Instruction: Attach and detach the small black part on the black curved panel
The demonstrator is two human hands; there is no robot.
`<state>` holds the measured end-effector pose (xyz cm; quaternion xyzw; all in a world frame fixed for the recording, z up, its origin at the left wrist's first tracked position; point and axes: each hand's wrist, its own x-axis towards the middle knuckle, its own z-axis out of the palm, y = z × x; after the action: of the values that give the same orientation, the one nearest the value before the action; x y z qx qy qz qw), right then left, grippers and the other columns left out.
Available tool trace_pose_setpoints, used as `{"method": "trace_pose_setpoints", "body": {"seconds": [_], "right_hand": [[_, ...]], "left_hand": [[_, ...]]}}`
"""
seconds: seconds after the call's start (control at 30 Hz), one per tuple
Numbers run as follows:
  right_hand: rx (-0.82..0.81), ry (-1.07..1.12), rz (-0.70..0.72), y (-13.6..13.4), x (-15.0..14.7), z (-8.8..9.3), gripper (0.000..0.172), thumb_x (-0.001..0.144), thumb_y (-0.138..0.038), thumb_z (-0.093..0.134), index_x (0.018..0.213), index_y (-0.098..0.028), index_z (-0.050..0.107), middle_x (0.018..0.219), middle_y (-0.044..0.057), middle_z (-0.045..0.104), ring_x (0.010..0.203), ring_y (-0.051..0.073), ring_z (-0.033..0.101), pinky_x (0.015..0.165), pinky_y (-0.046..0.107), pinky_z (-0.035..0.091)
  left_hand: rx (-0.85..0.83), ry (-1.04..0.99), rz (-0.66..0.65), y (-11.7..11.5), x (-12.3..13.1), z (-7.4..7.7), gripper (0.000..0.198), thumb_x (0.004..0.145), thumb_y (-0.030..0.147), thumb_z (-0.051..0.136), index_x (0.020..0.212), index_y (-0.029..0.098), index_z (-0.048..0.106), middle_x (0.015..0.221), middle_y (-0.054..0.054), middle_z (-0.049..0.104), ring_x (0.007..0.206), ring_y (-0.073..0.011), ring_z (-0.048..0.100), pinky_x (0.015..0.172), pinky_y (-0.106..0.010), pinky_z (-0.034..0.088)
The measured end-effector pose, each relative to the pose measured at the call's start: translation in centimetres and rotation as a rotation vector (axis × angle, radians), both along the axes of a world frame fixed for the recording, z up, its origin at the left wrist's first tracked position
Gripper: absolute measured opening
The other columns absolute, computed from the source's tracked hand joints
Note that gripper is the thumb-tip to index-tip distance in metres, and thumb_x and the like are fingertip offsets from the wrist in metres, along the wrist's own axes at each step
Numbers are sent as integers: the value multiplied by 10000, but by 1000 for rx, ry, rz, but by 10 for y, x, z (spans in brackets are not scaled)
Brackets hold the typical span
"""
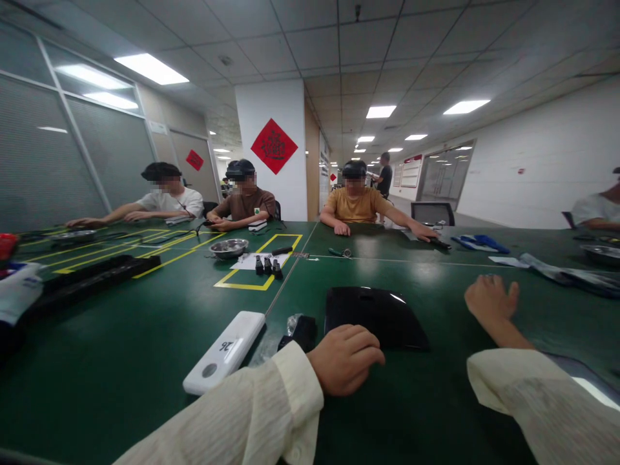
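My left hand [346, 360] is palm down beside the near left edge of a glossy black curved panel [371, 316], its fingers loosely bent. It holds nothing that I can see, and whether it touches the panel I cannot tell. To the right of the panel, my right hand [491, 302] is over the green table, thumb apart and fingers loosely curled, with no object visible in it. A black part in clear plastic [303, 331] lies just left of the panel. Left of that is a white power bank [225, 352] marked 26.
Metal bowl [229, 250] and several small black parts [268, 266] lie near yellow tape. Pliers [340, 252] and a blue item [479, 243] lie farther back. A long black tray [97, 278] is left; a dark flat item [588, 381] is under my right sleeve. Several people sit around the table.
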<state>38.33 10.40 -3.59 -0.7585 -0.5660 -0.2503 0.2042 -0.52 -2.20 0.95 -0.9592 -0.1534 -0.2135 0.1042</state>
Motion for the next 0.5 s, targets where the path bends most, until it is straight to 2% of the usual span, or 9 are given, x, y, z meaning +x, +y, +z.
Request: {"method": "trace_pose_setpoints", "body": {"seconds": [0.03, 0.13, 0.23, 0.4, 0.5], "right_hand": [[0, -22, 39, -3, -16, 1, 457, 818, -168, 253, 1102, 6, 566, 1171, 240, 515, 1200, 309, 350, 989, 534, 132], [-40, -102, 270, -14, -66, -1, 472, 855, -208, 231, 1187, -19, 508, 1256, 168, 484, 1236, 252, 335, 1047, 475, 107], [-100, 1, 447, -23, -99, -6, 486, 878, -242, 199, 1215, -52, 492, 1281, 136, 469, 1258, 228, 321, 1057, 458, 148], [-358, 329, 585, -29, -113, -13, 455, 867, -257, 251, 1184, -91, 533, 1270, 125, 481, 1262, 227, 323, 1058, 452, 177], [-392, 491, 593, -29, -113, -15, 435, 857, -261, 302, 1187, -94, 530, 1285, 120, 462, 1257, 221, 333, 1070, 434, 152]], "left_hand": [[-7, -3, 12, 1, -1, 1, 231, 756, 153, 432, 980, 188, 473, 1010, -31, 546, 927, -140, 482, 787, -280, 396], [-7, -2, 4, 1, -3, 3, 226, 748, 145, 429, 965, 186, 473, 983, -32, 555, 911, -143, 484, 777, -283, 395], [12, 9, -38, -1, -1, 5, 210, 755, 144, 417, 954, 179, 477, 969, -39, 568, 901, -149, 487, 764, -287, 392], [55, 60, -106, -8, 4, 6, 192, 789, 158, 398, 960, 181, 483, 957, -36, 580, 862, -144, 497, 725, -286, 387], [102, 68, -137, -12, 7, 7, 182, 801, 162, 393, 956, 182, 486, 945, -27, 585, 835, -136, 500, 695, -283, 383]]}}
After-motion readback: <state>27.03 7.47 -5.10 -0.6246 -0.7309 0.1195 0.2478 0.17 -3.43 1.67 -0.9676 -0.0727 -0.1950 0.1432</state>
